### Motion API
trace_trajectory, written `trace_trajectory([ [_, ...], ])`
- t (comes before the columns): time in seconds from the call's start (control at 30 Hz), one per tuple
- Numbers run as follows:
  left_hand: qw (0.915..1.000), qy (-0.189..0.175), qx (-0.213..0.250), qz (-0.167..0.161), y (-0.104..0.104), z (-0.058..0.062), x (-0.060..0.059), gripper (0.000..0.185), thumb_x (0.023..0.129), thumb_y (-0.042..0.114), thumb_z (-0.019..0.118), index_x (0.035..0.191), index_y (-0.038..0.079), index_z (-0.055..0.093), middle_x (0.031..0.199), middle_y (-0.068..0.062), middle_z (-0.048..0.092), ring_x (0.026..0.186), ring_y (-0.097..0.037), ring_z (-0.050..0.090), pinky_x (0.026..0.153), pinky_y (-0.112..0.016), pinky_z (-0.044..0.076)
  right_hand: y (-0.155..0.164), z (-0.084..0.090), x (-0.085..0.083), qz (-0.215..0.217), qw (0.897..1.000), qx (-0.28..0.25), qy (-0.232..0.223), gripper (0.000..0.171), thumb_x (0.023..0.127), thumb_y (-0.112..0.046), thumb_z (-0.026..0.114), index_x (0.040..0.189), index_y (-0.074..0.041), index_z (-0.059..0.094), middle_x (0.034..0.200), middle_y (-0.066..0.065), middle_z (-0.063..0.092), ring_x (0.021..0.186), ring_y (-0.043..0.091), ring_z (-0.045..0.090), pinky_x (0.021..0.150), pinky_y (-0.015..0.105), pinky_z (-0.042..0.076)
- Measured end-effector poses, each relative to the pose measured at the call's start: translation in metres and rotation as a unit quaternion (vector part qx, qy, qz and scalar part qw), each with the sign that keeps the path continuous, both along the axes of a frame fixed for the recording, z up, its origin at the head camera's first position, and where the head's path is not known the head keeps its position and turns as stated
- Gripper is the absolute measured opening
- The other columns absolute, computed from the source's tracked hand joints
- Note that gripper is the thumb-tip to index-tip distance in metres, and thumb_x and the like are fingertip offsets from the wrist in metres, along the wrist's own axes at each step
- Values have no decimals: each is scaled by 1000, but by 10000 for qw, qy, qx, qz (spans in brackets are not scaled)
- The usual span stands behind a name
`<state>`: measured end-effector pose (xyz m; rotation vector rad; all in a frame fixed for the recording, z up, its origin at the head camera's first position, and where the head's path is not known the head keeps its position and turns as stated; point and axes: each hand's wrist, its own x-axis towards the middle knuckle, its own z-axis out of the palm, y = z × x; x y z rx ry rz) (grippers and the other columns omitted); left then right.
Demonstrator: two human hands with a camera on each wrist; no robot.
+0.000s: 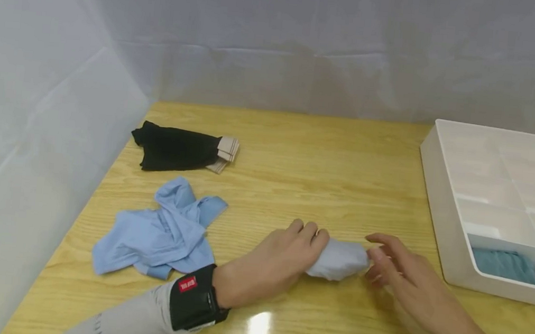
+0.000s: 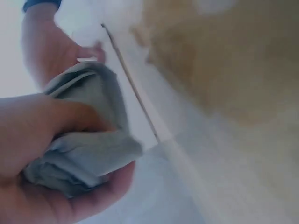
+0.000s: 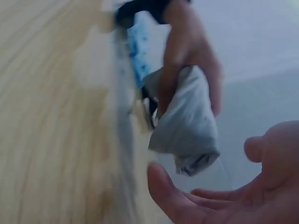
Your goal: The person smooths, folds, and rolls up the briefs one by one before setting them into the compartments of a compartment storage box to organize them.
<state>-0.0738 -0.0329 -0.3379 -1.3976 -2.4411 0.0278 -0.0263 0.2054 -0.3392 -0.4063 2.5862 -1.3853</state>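
Fingers curled, our left hand [image 1: 283, 254] grips a rolled grey cloth [image 1: 339, 259] over the table [image 1: 314, 181], our right hand [image 1: 407, 282], fingers parted, just beside it; teal cloth [image 1: 507, 265] already lies in the white box [image 1: 443, 203], while blue cloth [image 1: 161, 237] and black garment [image 1: 178, 149] seemingly remain.

The head view's right edge cuts off the white organizer [image 1: 445, 214]; the left hand [image 1: 278, 258] hides part of the grey cloth [image 1: 339, 260], apparently rolled; the red label [image 1: 187, 284] is unreadably small.

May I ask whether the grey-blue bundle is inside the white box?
No, the left hand holds the grey-blue bundle outside the white box.
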Motion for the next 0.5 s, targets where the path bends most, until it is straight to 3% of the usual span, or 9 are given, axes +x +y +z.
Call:
trace_trajectory([
  [0.07, 9991, 387, 148, -86, 8, 1, -2, 21, 91, 9, 61, 111, 6, 56, 99, -6, 59, 82, -15, 58, 60, -19, 50, 9, 1, -2, 395, 9854, -1298, -1030, 45, 108, -27, 25, 144, -1, 29, 113, 17, 60, 89, 28, 68, 73, 41, 56],
  [0.13, 9970, 712, 221, -228, 19, 3, -3, 18, 94, 11, 58, 112, 8, 57, 101, -5, 60, 85, -15, 59, 63, -20, 51, 17, -3, -5, 899, 9407, -2600, -1986, 47, 108, -28, 15, 149, -5, 21, 122, 21, 54, 100, 40, 64, 78, 50, 54],
  [0.2, 9940, 1011, 235, -357, 33, 5, -3, 16, 97, 13, 53, 112, 10, 59, 101, -3, 61, 86, -15, 59, 64, -20, 51, 23, -10, -5, 1070, 8930, -3456, -2677, 46, 107, -28, 12, 149, -14, 24, 128, 19, 49, 106, 41, 60, 82, 54, 51],
  [0.23, 9926, 1113, 233, -421, 39, 5, -3, 17, 98, 14, 52, 112, 10, 59, 102, -3, 61, 87, -15, 59, 65, -20, 52, 27, -15, -5, 1035, 8753, -3800, -2806, 43, 107, -26, 13, 147, -18, 28, 130, 17, 46, 107, 41, 58, 83, 54, 51],
  [0.27, 9918, 1170, 209, -475, 46, 6, -2, 18, 98, 15, 51, 113, 11, 59, 103, -2, 62, 89, -15, 60, 68, -20, 52, 30, -19, -5, 922, 8662, -4036, -2798, 41, 107, -22, 16, 144, -20, 32, 129, 17, 46, 107, 40, 58, 83, 52, 52],
  [0.37, 9915, 1143, 65, -622, 64, 9, 1, 20, 99, 17, 49, 117, 12, 58, 107, -1, 61, 95, -14, 59, 77, -21, 51, 42, -25, 0, 62, 8791, -4075, -2473, 34, 106, -15, 28, 134, -22, 46, 122, 12, 47, 102, 26, 57, 81, 41, 55],
  [0.4, 9939, 811, 28, -743, 69, 11, 1, 25, 98, 17, 52, 121, 11, 56, 113, -3, 59, 102, -16, 57, 85, -23, 49, 47, -26, 3, -184, 8879, -3984, -2290, 33, 105, -11, 31, 131, -20, 49, 121, 11, 48, 100, 25, 57, 79, 39, 55],
  [0.47, 9927, -455, 120, -1106, 80, 18, -1, 44, 94, 24, 60, 134, 10, 46, 128, -5, 51, 118, -16, 48, 98, -23, 39, 59, -26, 10, -564, 9070, -3705, -1921, 33, 104, -5, 36, 130, -19, 52, 120, 9, 50, 98, 23, 58, 76, 36, 56],
  [0.5, 9819, -1423, 273, -1218, 86, 23, -4, 56, 92, 27, 64, 139, 12, 40, 136, -4, 44, 124, -14, 41, 100, -22, 35, 66, -25, 14, -761, 9164, -3515, -1757, 34, 103, -4, 38, 129, -19, 53, 118, 6, 52, 97, 21, 58, 75, 35, 56],
])
